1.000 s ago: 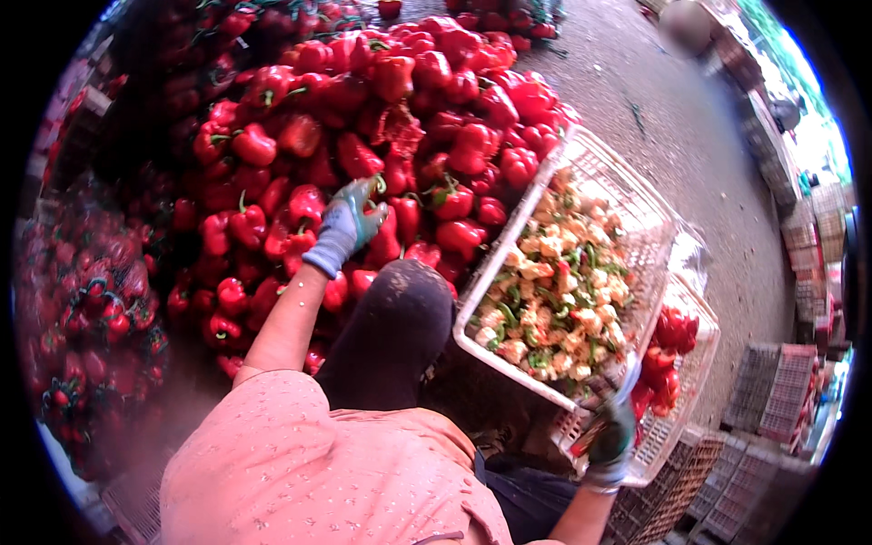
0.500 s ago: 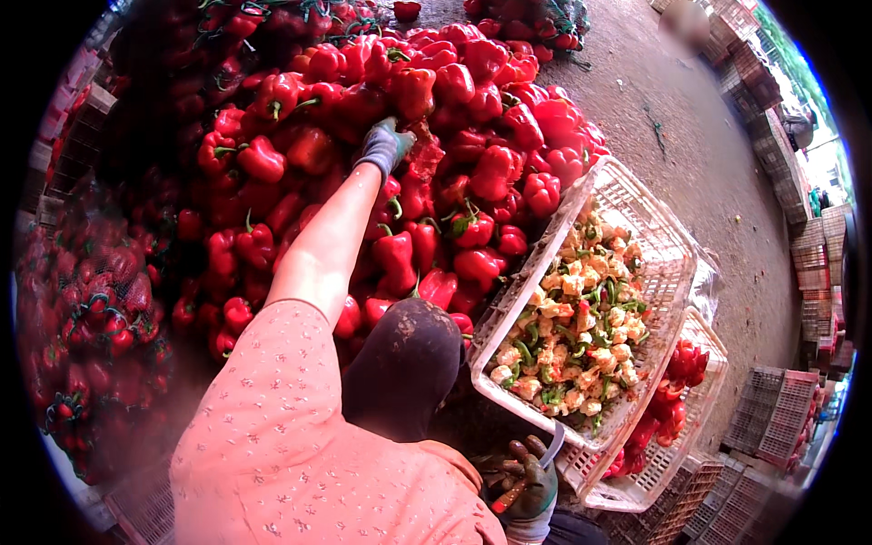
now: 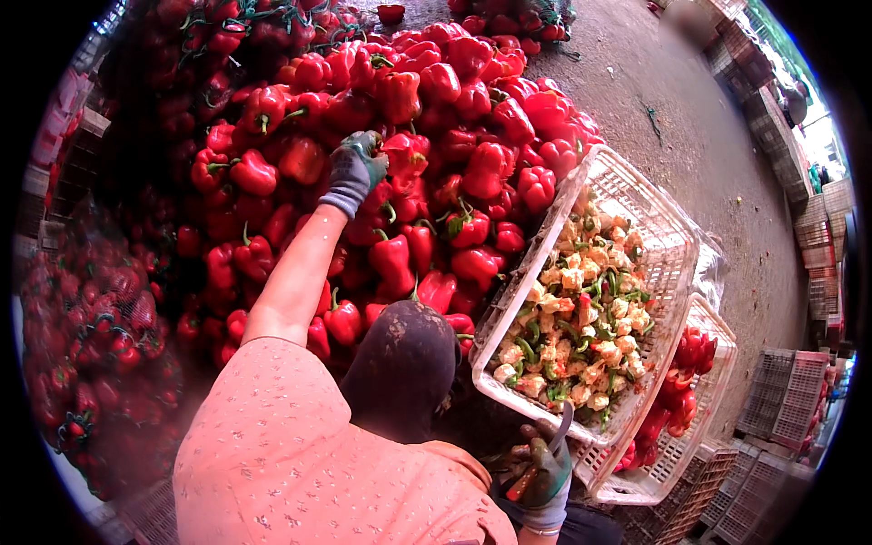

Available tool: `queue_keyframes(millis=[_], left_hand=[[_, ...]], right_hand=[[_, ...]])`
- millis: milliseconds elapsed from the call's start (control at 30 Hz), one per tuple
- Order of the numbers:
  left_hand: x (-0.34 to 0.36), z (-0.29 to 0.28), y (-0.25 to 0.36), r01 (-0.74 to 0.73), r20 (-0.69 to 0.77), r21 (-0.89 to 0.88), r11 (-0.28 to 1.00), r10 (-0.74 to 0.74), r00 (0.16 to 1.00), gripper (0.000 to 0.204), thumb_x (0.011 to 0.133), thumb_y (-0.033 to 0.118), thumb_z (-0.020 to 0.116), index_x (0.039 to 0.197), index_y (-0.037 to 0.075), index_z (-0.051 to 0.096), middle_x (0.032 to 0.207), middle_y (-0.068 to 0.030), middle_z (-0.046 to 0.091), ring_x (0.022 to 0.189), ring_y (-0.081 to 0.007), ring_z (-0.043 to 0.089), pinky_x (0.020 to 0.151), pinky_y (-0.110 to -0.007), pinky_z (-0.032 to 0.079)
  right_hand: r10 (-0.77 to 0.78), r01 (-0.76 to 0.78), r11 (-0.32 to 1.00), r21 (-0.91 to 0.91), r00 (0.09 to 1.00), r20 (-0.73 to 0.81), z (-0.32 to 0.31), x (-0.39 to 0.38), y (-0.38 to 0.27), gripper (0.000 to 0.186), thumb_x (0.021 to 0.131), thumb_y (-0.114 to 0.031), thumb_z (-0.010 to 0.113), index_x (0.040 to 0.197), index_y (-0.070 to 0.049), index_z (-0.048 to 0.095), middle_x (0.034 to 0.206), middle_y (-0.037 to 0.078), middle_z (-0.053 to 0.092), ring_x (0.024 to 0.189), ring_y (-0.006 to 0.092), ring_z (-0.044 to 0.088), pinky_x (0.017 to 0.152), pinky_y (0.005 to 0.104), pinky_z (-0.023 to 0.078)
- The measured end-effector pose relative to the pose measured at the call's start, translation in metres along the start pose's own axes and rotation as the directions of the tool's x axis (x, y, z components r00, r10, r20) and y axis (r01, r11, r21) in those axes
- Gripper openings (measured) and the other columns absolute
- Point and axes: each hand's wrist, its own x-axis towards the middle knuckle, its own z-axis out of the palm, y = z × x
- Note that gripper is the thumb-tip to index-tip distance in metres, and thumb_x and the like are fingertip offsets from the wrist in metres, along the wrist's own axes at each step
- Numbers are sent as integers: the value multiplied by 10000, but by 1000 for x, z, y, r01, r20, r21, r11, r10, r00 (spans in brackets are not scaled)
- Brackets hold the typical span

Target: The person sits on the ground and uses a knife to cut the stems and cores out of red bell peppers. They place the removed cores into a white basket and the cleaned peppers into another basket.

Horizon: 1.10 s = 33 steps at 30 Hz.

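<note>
Gritty grey ground (image 3: 708,200) lay beyond a heap of red bell peppers (image 3: 391,263), too many to count. Watching remotely, I saw the gloved left hand (image 3: 354,173) half-curled at one bell pepper (image 3: 406,153) on the heap; I couldn't tell whether it gripped. The gloved right hand (image 3: 542,477) was curled around one knife (image 3: 565,424). I judged the pepper light, firm, slick, crackable, best cupped round its shoulders. I counted two pale crates: the upper crate (image 3: 668,227) held countless pepper cores (image 3: 590,327), the lower crate (image 3: 713,391) loose red peppers (image 3: 679,409).

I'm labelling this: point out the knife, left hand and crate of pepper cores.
Knife (image 3: 564,423), head view: blade.
Left hand (image 3: 355,171), head view: back of glove.
Crate of pepper cores (image 3: 505,394), head view: near rim.
</note>
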Motion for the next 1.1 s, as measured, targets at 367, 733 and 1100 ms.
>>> queue_keyframes(millis=[367,733,1100], left_hand=[[14,-112,193,-621,-32,-443,646,681,732,272,650,17,720,914,39,658,916,-159,654,863,-336,653,780,-393,533],[-58,-81,368,74,455,-832,549,599,659,144,729,102,713,734,36,585,643,26,532,635,-59,506,574,-278,438],[-120,-28,387,65,283,-958,280,874,396,700,761,55,798,1393,55,496,1374,-83,560,1255,-141,501,1087,-306,393]], right_hand=[[-501,546,823,-158,829,249,45,51,-98,606,885,-123,656,1426,24,428,1178,108,596,867,112,588,705,241,501],[-786,768,612,-188,617,-36,9,68,-106,139,881,-79,720,1001,-20,684,869,-4,688,777,67,579,716,250,486],[-528,539,820,-194,842,107,-68,57,-113,92,885,-102,693,950,-38,683,675,-19,611,505,55,485,463,226,376]])
